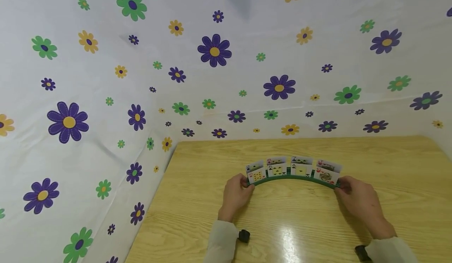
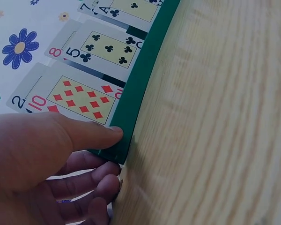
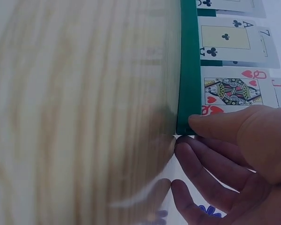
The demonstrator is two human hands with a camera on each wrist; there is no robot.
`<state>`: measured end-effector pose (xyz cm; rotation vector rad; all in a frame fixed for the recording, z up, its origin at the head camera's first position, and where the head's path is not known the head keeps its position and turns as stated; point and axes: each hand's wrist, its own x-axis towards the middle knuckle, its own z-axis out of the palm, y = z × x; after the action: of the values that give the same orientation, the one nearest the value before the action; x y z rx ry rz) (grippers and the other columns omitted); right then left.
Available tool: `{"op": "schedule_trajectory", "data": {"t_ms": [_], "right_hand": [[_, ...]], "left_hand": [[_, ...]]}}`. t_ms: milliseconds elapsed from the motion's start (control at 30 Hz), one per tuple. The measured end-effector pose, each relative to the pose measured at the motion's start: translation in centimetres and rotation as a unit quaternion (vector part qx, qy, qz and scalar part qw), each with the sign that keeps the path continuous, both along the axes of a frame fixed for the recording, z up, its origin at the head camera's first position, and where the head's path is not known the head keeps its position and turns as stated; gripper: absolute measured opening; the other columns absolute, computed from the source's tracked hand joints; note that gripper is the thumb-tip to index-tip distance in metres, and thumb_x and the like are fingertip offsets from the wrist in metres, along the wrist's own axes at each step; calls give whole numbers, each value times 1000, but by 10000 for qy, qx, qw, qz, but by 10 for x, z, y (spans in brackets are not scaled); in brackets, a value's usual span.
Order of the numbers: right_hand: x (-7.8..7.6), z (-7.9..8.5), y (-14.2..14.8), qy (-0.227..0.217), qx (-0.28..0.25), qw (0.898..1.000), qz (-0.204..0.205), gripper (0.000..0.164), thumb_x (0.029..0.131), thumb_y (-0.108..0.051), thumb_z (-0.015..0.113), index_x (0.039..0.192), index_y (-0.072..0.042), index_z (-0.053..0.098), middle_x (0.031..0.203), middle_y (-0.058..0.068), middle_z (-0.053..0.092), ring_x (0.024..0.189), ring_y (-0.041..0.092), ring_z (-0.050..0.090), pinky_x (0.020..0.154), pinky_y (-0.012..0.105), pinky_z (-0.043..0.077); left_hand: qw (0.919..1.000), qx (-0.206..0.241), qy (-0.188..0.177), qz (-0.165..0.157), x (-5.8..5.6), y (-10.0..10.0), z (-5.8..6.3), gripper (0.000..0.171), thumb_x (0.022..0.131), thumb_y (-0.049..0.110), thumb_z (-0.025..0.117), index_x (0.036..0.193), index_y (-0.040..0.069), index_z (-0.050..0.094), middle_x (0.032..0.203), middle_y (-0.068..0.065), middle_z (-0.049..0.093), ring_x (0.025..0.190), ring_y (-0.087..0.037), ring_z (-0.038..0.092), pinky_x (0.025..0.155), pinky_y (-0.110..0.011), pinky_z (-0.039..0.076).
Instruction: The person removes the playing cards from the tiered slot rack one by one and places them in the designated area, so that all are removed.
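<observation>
We've got a green rack (image 3: 189, 70) on or just over the tabletop (image 1: 289, 206), one hand at each end; we can't tell whether its base touches the wood. It bows away from the person, ends nearer the body.

Left hand (image 1: 236, 194): thumb flat on the front of the rack's left end, other fingers curled behind and below, pinching that end. Right hand (image 1: 361, 202): mirror of that, thumb on the front of the right end, forefinger tucked under it, lower fingers loosely bent.

Cards sit in two rows, leaning back. Front, left to right: 10 of diamonds (image 2: 82, 99), 5 of clubs (image 2: 107, 49), ace of clubs (image 3: 225, 37), queen of hearts (image 3: 233, 91). Behind, each poking up over its front card: black 2 (image 2: 30, 84), red 8 (image 2: 58, 44), black 7 (image 3: 267, 47), red J (image 3: 280, 93). Back-row suits we can't read for sure.

Around it: pale sleeves (image 1: 220, 241) on both arms, a black clip (image 1: 244, 236) by each cuff, glare on the near wood, flower-print sheet (image 1: 243, 78) up the left and far sides.
</observation>
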<state>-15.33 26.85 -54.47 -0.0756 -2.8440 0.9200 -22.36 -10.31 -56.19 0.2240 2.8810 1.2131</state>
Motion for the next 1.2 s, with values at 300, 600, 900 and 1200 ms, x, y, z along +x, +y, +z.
{"op": "schedule_trajectory", "data": {"t_ms": [300,600,900,1200], "right_hand": [[1,1,-4,167,78,9998,3,35,96,-9,80,123,11,72,105,29,79,93,46,76,79,62,59],[0,1,-2,165,54,9998,34,35,96,-9,80,124,11,71,105,29,79,91,45,76,78,61,59],[2,-1,-3,29,-36,10000,46,35,98,-8,76,126,12,69,111,32,77,97,49,75,83,65,57],[7,-4,-4,105,-223,9997,-26,35,98,-7,74,128,11,68,113,32,78,102,51,75,86,66,57]], "left_hand": [[9976,686,-117,-4,1,-9,-3,19,99,15,81,110,2,73,99,-8,72,81,-7,64,72,-23,55],[9980,616,143,-88,1,-11,-7,19,98,15,81,108,1,73,96,-9,73,79,-6,63,71,-22,54],[9976,682,102,-83,1,-11,-8,19,98,15,81,107,0,73,96,-10,73,80,-6,62,72,-22,54],[9974,714,29,-47,3,-9,-8,19,98,14,81,108,0,73,97,-10,73,81,-7,64,72,-22,54]]}}
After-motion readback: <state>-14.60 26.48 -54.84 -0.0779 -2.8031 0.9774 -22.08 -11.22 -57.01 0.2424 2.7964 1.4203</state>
